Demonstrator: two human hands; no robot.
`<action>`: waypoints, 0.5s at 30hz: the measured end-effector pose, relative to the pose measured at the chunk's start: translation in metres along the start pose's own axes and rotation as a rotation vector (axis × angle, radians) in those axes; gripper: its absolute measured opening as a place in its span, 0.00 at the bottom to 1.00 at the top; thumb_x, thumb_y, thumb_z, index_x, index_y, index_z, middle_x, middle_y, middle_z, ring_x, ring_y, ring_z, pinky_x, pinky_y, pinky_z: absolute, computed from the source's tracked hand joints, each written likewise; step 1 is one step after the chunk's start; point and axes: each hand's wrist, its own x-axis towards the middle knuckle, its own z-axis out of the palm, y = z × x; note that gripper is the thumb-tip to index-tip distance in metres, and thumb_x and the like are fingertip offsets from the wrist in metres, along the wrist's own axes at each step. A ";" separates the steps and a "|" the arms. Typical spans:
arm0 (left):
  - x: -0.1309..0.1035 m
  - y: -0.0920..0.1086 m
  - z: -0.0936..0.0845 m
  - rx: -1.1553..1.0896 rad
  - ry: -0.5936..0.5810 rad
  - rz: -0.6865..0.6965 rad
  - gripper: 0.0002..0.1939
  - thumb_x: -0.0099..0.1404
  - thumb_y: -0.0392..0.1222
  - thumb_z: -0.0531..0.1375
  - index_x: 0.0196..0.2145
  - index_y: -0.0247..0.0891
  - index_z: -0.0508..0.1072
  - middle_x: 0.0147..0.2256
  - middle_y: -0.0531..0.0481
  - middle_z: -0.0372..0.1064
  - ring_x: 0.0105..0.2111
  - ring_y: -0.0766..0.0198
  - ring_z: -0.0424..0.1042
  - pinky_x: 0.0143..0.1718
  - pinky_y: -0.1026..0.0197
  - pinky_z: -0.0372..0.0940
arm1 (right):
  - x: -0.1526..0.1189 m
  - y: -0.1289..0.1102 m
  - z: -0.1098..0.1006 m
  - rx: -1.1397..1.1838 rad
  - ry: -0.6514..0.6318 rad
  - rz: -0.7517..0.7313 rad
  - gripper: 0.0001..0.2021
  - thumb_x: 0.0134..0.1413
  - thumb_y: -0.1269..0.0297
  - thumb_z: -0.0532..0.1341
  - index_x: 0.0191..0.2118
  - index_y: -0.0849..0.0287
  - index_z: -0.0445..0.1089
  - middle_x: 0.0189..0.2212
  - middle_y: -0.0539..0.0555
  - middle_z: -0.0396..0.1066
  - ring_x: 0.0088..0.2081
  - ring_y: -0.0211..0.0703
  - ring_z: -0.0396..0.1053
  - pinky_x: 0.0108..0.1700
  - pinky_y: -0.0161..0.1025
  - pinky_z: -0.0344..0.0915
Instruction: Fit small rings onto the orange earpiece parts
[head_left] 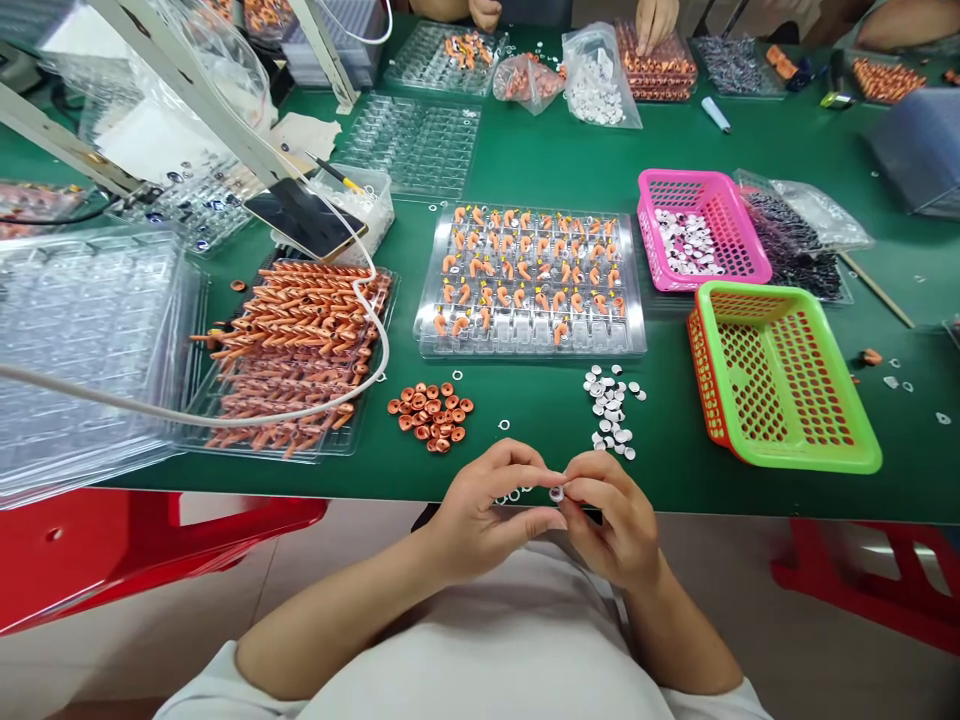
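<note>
At the table's near edge, my left hand (499,510) and my right hand (615,515) meet at the fingertips. Between them is a small white round piece (556,493) with a dark centre. My right hand pinches it, and my left thumb and index finger close around it from the other side. A few thin white rings (514,495) lie just behind my left fingers. Beyond my hands are a pile of copper-coloured round caps (431,415) and a scatter of white discs (611,410). A clear tray (525,345) holds rows of orange curved parts.
To the right stand a green basket (817,455) and a pink basket (652,240). On the left, trays of copper-coloured pointed parts (300,340) sit under a white cable (379,370), beside stacked clear trays (82,350). Across the table, a co-worker's hand (656,20) touches a filled tray.
</note>
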 end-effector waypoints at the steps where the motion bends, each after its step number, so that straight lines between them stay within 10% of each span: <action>1: 0.000 0.000 0.000 0.011 -0.004 0.008 0.15 0.60 0.36 0.67 0.46 0.40 0.76 0.37 0.48 0.69 0.37 0.65 0.72 0.39 0.63 0.69 | 0.000 0.000 0.000 -0.002 -0.002 -0.002 0.15 0.52 0.82 0.60 0.43 0.57 0.67 0.35 0.56 0.69 0.37 0.45 0.68 0.37 0.45 0.69; 15: -0.003 -0.002 0.001 0.369 -0.057 0.219 0.15 0.64 0.34 0.62 0.49 0.40 0.72 0.37 0.46 0.72 0.36 0.61 0.68 0.37 0.56 0.65 | 0.000 0.000 0.004 0.020 0.024 0.031 0.14 0.53 0.82 0.59 0.41 0.57 0.65 0.33 0.55 0.69 0.34 0.43 0.66 0.33 0.42 0.65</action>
